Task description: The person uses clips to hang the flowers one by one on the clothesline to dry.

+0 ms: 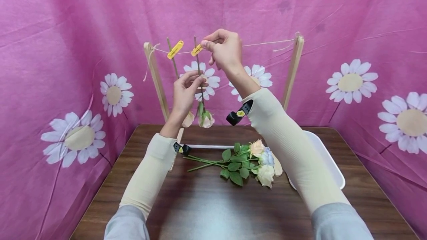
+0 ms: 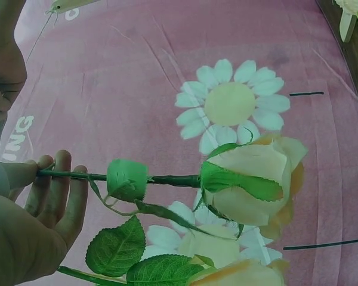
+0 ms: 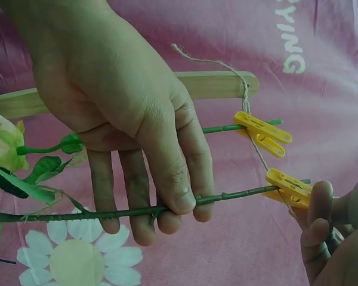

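Observation:
My left hand (image 1: 185,92) pinches the stem of a pale cream rose (image 1: 207,120) between thumb and fingers; the bloom hangs head down. At the upper end of that stem, a yellow clothespin (image 1: 196,50) sits on the string (image 1: 267,43). My right hand (image 1: 227,49) pinches this clothespin by its near end. Just left of it, a second yellow clothespin (image 1: 175,49) clips another stem to the string. That stem's rose (image 1: 188,120) also hangs bloom down, partly hidden behind my left hand. In the right wrist view, the stem passes through the clothespin (image 3: 286,187) held by my right fingers.
Wooden posts, left (image 1: 156,80) and right (image 1: 294,69), carry the string above the brown table (image 1: 207,203). Several roses (image 1: 263,162) lie on the table with stems pointing left. A white tray (image 1: 328,158) stands at right, partly behind my right forearm. Pink cloth with daisies surrounds the table.

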`<state>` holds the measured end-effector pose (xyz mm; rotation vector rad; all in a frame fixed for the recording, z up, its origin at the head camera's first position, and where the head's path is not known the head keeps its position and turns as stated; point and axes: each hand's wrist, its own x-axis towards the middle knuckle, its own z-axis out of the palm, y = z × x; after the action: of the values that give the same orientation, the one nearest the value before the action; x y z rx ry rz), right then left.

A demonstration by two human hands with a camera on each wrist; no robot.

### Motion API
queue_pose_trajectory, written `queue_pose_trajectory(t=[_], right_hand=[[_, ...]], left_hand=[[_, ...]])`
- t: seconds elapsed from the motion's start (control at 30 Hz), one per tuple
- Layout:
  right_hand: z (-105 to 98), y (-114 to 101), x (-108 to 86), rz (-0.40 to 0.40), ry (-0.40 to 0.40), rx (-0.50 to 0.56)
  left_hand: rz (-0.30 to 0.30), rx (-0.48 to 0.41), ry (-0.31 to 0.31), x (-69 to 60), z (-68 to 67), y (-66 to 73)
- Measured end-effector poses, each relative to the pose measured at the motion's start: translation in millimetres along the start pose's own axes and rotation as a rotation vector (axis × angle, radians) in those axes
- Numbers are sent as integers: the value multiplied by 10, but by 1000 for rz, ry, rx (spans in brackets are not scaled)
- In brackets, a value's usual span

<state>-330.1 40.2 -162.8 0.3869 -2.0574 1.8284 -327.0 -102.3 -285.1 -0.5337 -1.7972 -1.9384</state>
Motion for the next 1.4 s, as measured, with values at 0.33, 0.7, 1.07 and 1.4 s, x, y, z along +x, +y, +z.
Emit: queue_pose_trajectory(t=[0.33, 0.7, 1.07, 1.4], right_hand=[[-42, 23, -5, 26, -130, -44], [-168, 36, -55, -1, -219, -69], [-467, 10, -243, -102, -109, 7], [-908, 131, -421, -191, -69, 15]], left_hand=[[-2, 15, 14, -5, -29, 1], [-16, 20, 4, -18, -45, -14], [-14, 36, 6, -74, -55, 1], [104, 263, 50, -251, -86, 127]])
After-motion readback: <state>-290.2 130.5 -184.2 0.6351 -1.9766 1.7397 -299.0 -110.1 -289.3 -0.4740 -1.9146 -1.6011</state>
